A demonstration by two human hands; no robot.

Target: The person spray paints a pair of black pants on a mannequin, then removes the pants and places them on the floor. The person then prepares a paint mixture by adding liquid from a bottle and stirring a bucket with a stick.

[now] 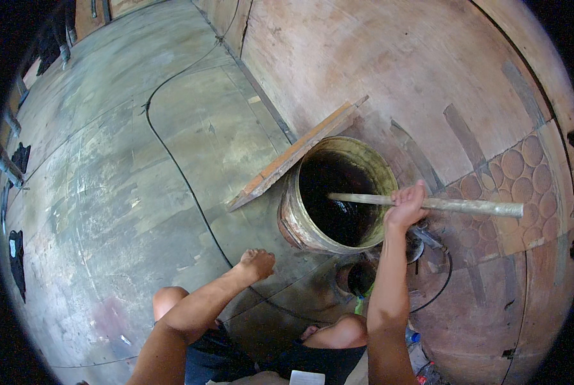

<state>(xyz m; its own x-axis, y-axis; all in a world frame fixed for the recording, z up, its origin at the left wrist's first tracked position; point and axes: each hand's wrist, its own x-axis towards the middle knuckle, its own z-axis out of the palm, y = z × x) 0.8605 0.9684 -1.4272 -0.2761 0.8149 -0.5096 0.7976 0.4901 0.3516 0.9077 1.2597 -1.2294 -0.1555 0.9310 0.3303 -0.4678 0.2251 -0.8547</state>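
My right hand (pixel 407 204) is wrapped around a pale, round pole (pixel 473 206), its wrist over the bucket's right rim. The pole slants across the opening of a large, stained bucket (pixel 287 208), and its lower end dips into dark liquid (pixel 338 224). What the submerged end looks like is hidden. To the left of the bucket, my left hand (pixel 257 264) hangs in a loose fist above the floor, with nothing visible in its curled fingers.
A long wooden board (pixel 287 157) lies against the bucket's far left side. One black cable (pixel 184 176) winds across the grey-green floor. Near my right forearm are a small pot (pixel 357 277), a tool with a cord (pixel 428 237) and bottles (pixel 413 335). Circular marks (pixel 514 179) pattern the right side.
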